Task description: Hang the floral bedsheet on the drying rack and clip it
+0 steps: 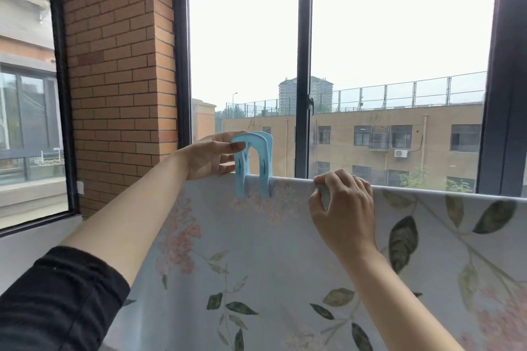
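While left hand (210, 157) pinches clip (254, 151), right hand (343, 208) grips bedsheet (285, 259) edge nearby.

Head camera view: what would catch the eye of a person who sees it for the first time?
The large light blue plastic clip stands out, straddling the top edge of the pale floral bedsheet left of centre, with the left hand pinching its handles. Just to its right, the right hand grips the sheet's top edge. Behind them, a big dark-framed window shows beige buildings.
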Available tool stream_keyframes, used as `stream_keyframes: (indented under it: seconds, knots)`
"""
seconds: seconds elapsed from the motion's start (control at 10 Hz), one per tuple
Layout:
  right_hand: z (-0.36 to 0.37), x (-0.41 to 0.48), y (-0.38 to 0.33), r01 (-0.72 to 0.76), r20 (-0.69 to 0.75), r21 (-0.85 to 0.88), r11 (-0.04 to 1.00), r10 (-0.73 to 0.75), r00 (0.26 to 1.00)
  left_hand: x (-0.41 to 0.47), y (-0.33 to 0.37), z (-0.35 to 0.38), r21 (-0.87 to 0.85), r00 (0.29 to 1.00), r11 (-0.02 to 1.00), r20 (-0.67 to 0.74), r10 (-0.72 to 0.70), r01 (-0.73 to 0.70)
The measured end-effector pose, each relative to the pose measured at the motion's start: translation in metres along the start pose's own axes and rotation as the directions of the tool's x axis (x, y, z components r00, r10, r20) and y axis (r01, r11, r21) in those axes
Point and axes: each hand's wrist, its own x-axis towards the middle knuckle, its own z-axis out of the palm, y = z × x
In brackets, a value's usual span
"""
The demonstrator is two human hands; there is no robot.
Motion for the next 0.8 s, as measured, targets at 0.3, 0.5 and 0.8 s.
stream_keyframes:
  seconds: [0.3,0.5,0.8]
  knots:
    - [-0.008,0.003,-0.003,0.03,0.102,-0.013,0.999,-0.028,0.994,-0.036,-0.039,0.037,0.17,0.789,0.973,-0.571,0.225,-0.155]
    - [-0.033,-0.007,-0.029,-0.019,0.145,-0.05,0.999,0.026,0.989,-0.073,-0.06,0.046,0.409,0.817,0.9,-0.461,0.347,-0.152]
    - [-0.056,-0.118,-0.126,-0.337,-0.015,-0.121,0.934,0.338,0.941,-0.123,-0.099,0.031,0.285,0.905,0.876,-0.056,0.421,-0.39]
